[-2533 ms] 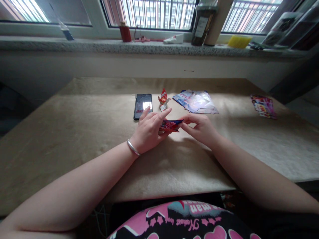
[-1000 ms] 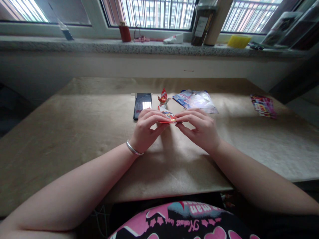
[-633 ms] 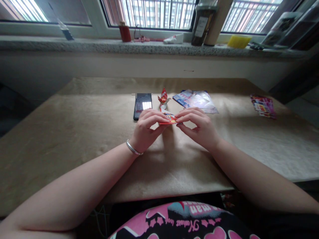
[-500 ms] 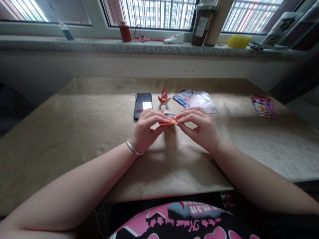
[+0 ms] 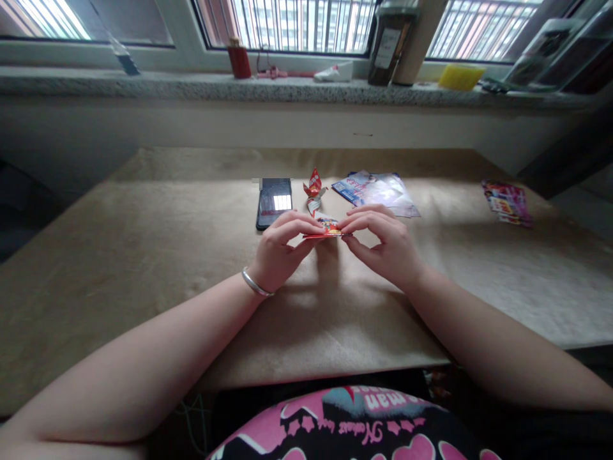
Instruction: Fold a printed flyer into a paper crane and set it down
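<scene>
Between my hands, just above the table, is a small red printed paper (image 5: 329,226), flat with a folded-looking edge. My left hand (image 5: 286,239), with a silver bangle at the wrist, pinches its left side between thumb and fingers. At the right side my right hand (image 5: 383,237) pinches it the same way. Directly behind it stands a folded red-and-white paper piece (image 5: 314,188) with pointed tips. A black phone (image 5: 274,201) lies to the left of that piece, close to my left fingers.
Blue-and-white printed sheets (image 5: 378,191) lie behind my right hand. A pile of pink and purple printed papers (image 5: 507,203) is farther right on the wooden table (image 5: 143,268). On the stone windowsill (image 5: 186,86) stand a red container (image 5: 239,61), a dark jar (image 5: 387,51) and a yellow block (image 5: 460,76).
The red printed paper has tilted or shifted very slightly between my fingers. Both hands keep nearly the same place and pinch.
</scene>
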Tool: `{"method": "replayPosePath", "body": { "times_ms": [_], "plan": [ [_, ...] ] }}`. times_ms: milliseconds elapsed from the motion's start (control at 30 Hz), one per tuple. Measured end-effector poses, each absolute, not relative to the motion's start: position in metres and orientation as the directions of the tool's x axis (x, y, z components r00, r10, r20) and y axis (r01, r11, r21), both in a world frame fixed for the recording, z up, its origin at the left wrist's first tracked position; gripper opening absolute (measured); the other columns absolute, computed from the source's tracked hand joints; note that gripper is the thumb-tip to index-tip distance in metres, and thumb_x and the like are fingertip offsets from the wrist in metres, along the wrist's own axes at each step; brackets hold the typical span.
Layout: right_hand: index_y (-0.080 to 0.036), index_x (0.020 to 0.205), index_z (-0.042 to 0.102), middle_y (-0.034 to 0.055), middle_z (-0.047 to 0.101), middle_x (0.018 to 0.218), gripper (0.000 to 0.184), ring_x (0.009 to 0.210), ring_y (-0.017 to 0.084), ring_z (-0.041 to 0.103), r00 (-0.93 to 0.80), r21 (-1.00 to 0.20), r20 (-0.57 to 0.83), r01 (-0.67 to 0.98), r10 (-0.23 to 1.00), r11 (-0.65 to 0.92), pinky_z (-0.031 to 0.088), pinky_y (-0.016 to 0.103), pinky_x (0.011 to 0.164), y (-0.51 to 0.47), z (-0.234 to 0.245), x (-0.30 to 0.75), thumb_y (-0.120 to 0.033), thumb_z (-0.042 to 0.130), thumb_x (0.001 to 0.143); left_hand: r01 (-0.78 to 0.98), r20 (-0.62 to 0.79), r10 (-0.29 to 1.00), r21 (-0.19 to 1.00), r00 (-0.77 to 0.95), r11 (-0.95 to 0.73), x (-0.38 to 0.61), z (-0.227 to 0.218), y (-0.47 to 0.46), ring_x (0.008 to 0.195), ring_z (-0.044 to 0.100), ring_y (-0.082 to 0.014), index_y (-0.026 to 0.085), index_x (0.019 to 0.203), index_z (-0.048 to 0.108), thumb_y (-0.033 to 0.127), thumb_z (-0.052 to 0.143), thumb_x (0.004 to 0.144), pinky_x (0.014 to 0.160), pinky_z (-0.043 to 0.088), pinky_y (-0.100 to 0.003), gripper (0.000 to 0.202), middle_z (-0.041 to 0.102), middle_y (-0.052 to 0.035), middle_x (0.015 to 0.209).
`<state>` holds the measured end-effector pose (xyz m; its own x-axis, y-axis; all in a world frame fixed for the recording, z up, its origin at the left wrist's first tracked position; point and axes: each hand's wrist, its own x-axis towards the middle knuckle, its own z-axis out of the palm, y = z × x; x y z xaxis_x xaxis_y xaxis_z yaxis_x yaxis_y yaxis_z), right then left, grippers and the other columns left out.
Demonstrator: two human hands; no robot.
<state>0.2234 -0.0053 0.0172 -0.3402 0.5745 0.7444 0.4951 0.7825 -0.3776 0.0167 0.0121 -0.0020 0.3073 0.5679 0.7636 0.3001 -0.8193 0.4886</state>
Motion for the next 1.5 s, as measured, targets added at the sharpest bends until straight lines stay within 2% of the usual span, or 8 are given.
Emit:
{"method": "replayPosePath", "body": {
  "times_ms": [300,500,700,867,967,1133,1333,1500],
  "plan": [
    [-0.026,0.083,0.066,0.0001,0.073,0.087,0.011,0.093,0.02,0.062,-0.326,-0.343,0.759,0.535,0.564,0.772,0.051,0.041,0.088,-0.0101,0.0198,0.2226,-0.016,0.062,0.081,0.311,0.776,0.54,0.451,0.327,-0.837,0.0184,0.0017,0.0106,0.083,0.063,-0.0132,0.02,0.083,0.064,0.025,0.064,0.083,0.089,0.048,-0.034,0.005,0.068,-0.0023,0.087],
    [-0.027,0.083,0.066,0.0004,0.073,0.087,0.01,0.094,0.021,0.062,-0.362,-0.307,0.738,0.571,0.57,0.761,0.051,0.04,0.086,-0.0093,0.0194,0.2219,-0.018,0.062,0.081,0.381,0.767,0.561,0.44,0.311,-0.813,0.0198,0.0038,0.0082,0.081,0.061,-0.0138,0.02,0.08,0.064,0.025,0.066,0.081,0.078,0.049,-0.031,0.005,0.068,-0.0019,0.083],
    [-0.024,0.083,0.063,0.0025,0.071,0.086,0.009,0.095,0.021,0.061,-0.318,-0.363,0.749,0.536,0.581,0.762,0.051,0.04,0.087,-0.0074,0.019,0.221,-0.016,0.062,0.079,0.263,0.763,0.568,0.505,0.309,-0.822,0.0182,-0.0018,0.0106,0.081,0.062,-0.0133,0.018,0.08,0.063,0.02,0.065,0.082,0.075,0.051,-0.028,0.004,0.066,-0.0033,0.085],
    [-0.024,0.078,0.061,0.0007,0.072,0.086,0.009,0.094,0.02,0.061,-0.323,-0.37,0.747,0.524,0.58,0.768,0.05,0.041,0.088,-0.0063,0.0183,0.2219,-0.016,0.06,0.08,0.245,0.762,0.569,0.514,0.308,-0.822,0.0182,-0.0032,0.0128,0.081,0.062,-0.0133,0.018,0.079,0.063,0.02,0.065,0.081,0.074,0.05,-0.028,0.004,0.066,-0.0036,0.084],
    [-0.024,0.077,0.061,0.0003,0.071,0.084,0.01,0.095,0.02,0.061,-0.338,-0.341,0.746,0.546,0.574,0.765,0.05,0.04,0.087,-0.007,0.0186,0.222,-0.014,0.06,0.08,0.302,0.755,0.557,0.473,0.346,-0.828,0.0186,-0.0024,0.013,0.08,0.061,-0.014,0.018,0.08,0.063,0.021,0.064,0.082,0.075,0.05,-0.029,0.004,0.066,-0.0036,0.084],
    [-0.024,0.079,0.063,-0.0001,0.072,0.084,0.013,0.097,0.021,0.061,-0.415,-0.248,0.738,0.565,0.531,0.787,0.049,0.038,0.088,-0.0111,0.0189,0.2186,-0.012,0.061,0.077,0.443,0.742,0.521,0.333,0.423,-0.833,0.0187,-0.0012,0.0114,0.079,0.061,-0.015,0.019,0.082,0.065,0.024,0.064,0.082,0.075,0.048,-0.03,0.005,0.067,-0.0032,0.085],
    [-0.023,0.081,0.061,0.0015,0.071,0.087,0.013,0.097,0.021,0.06,-0.37,-0.311,0.739,0.554,0.563,0.772,0.049,0.038,0.088,-0.0086,0.0172,0.2185,-0.012,0.061,0.076,0.432,0.768,0.493,0.313,0.409,-0.846,0.0183,-0.0004,0.012,0.078,0.06,-0.0144,0.018,0.079,0.063,0.023,0.064,0.082,0.075,0.047,-0.03,0.005,0.067,-0.0031,0.085],
    [-0.024,0.079,0.061,0.0005,0.07,0.088,0.014,0.1,0.021,0.058,-0.436,-0.272,0.729,0.524,0.528,0.807,0.049,0.039,0.09,-0.0051,0.016,0.2181,-0.012,0.061,0.075,0.514,0.729,0.496,0.23,0.471,-0.826,0.0195,0.0001,0.0105,0.077,0.058,-0.0144,0.02,0.083,0.064,0.024,0.061,0.083,0.076,0.044,-0.03,0.005,0.067,-0.0019,0.084]
  ]
}}
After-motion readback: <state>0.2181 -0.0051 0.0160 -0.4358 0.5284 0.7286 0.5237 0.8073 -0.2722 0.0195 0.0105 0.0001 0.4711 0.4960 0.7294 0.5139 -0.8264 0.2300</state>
